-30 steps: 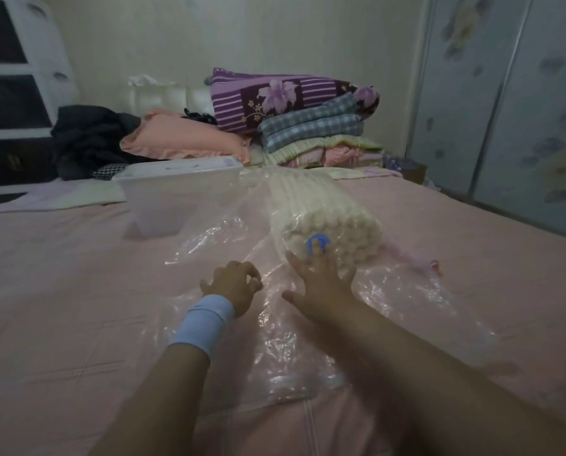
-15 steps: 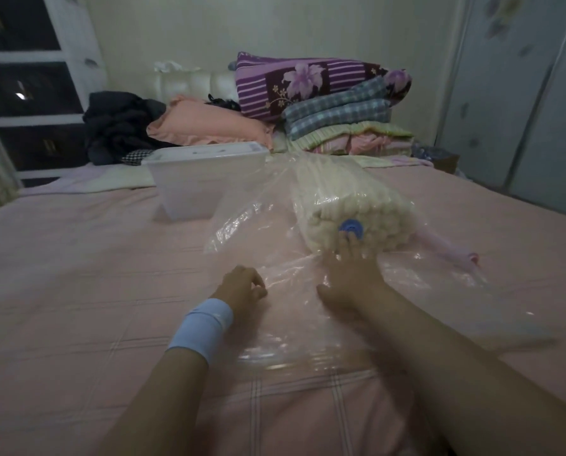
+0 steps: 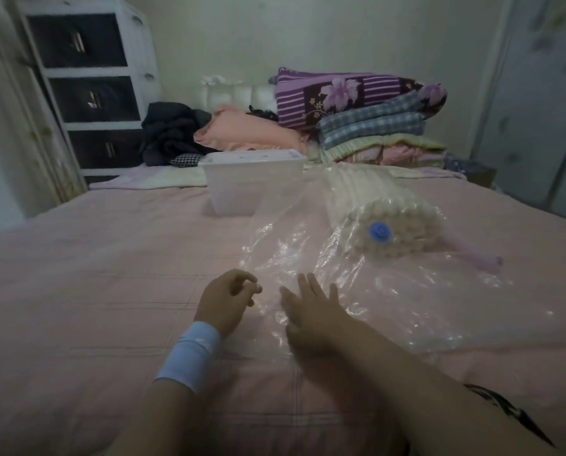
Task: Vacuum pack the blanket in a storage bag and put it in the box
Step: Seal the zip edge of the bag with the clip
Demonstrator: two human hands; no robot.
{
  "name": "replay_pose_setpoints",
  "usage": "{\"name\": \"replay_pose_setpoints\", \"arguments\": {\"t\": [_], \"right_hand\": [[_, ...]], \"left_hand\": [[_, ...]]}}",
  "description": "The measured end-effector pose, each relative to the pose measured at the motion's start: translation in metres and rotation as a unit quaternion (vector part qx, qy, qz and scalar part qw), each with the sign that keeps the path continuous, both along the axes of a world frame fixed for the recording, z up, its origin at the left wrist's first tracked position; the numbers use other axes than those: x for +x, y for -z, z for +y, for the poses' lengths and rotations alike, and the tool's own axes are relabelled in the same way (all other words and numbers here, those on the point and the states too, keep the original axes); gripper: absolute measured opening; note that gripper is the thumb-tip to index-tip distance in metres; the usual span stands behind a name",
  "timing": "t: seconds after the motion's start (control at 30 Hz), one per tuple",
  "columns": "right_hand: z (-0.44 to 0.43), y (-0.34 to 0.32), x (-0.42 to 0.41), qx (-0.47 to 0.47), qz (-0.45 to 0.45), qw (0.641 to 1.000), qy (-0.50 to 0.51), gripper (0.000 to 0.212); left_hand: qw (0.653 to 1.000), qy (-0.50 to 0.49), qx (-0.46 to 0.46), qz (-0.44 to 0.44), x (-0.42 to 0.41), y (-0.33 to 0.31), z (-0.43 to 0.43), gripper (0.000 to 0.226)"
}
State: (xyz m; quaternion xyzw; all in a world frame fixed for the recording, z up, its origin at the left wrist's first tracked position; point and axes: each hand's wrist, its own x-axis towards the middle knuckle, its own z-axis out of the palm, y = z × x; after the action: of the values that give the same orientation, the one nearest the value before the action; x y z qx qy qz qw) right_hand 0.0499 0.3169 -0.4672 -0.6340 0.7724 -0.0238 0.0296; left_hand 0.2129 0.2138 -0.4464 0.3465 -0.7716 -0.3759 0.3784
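A cream folded blanket (image 3: 383, 212) lies inside a clear plastic storage bag (image 3: 390, 301) on the pink bed. A blue valve cap (image 3: 379, 232) sits on the bag against the blanket's near end. A pink zip strip (image 3: 472, 255) runs along the bag's right edge. The translucent white box (image 3: 252, 182) stands behind the bag, to the left of the blanket. My left hand (image 3: 224, 302), with a light blue wristband, rests curled at the bag's near left edge, fingers closed with nothing seen in them. My right hand (image 3: 311, 311) lies flat on the loose plastic, fingers spread.
Folded quilts (image 3: 367, 110) and a peach pillow (image 3: 248, 133) are piled at the head of the bed, with dark clothes (image 3: 170, 133) beside them. A white drawer unit (image 3: 87, 83) stands at the far left and wardrobe doors (image 3: 538, 103) at the right.
My right hand has drawn back from the blue valve and the blanket's end and now lies flat on the loose plastic nearer me. My left hand has moved little. The view has shifted.
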Motion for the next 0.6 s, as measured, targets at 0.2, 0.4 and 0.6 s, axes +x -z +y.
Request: {"name": "replay_pose_setpoints", "arguments": {"t": [0.2,0.4,0.6], "right_hand": [[-0.003,0.0,0.043,-0.078,-0.001,0.986,-0.145,0.087],[-0.008,0.006,0.044,-0.23,-0.002,0.953,-0.198,0.041],[-0.014,0.011,0.051,-0.315,0.123,0.907,-0.25,0.032]], "left_hand": [[0.998,-0.022,0.065,0.004,0.035,0.01,-0.006,0.019],[0.986,-0.04,0.16,-0.016,0.054,0.008,-0.003,0.012],[0.93,0.062,0.359,-0.038,0.065,-0.003,0.008,0.015]]}}
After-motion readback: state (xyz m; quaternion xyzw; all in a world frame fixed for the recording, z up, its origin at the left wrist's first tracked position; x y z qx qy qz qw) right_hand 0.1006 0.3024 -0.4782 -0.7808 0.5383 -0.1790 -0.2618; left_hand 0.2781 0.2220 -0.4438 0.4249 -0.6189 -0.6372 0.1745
